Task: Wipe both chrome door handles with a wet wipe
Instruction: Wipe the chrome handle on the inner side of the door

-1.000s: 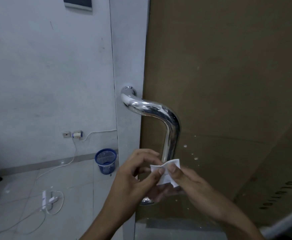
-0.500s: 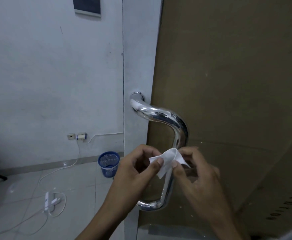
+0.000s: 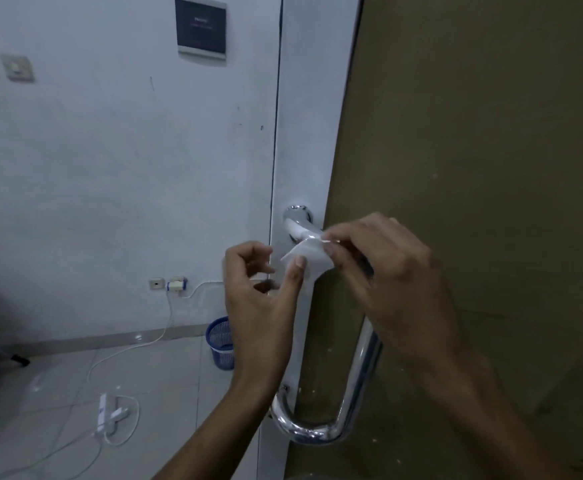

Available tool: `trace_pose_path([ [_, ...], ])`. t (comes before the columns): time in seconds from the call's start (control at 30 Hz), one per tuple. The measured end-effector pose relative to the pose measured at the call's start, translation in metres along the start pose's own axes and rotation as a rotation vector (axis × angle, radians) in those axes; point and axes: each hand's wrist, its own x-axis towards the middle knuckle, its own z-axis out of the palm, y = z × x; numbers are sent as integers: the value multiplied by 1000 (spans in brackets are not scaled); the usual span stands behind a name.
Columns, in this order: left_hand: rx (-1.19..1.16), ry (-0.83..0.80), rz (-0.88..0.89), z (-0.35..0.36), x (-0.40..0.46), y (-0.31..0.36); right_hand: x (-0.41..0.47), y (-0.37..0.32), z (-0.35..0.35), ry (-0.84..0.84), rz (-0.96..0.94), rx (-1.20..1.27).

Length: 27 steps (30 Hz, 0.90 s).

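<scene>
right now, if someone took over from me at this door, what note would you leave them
Left hand: thumb and fingers pinch the lower left edge of the wet wipe.
Right hand: fingers pinch the wipe's upper right corner, close to the top bend of the chrome handle.
The wipe is held between both hands in front of the handle's upper part; whether it touches the metal cannot be told.
Done: wipe in hand and brought up to the handle.
Left: wipe this handle from top mount to bottom curve, then do the second handle, which is not in view.
</scene>
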Motion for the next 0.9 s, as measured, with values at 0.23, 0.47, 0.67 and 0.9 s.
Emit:
trace_pose_path([
  [0.23, 404, -110, 857, 1, 35, -27, 40, 10, -2, -221, 68, 124],
  [0.47, 561, -277, 1100, -17, 59, -43, 43, 23, 0, -263, 77, 164],
  [0.67, 614, -290, 1169, -9, 65, -33, 45, 26, -2, -299, 116, 224],
  [0.9, 767, -389, 1124, -5, 70, -19, 40, 43, -15, -150, 197, 284],
])
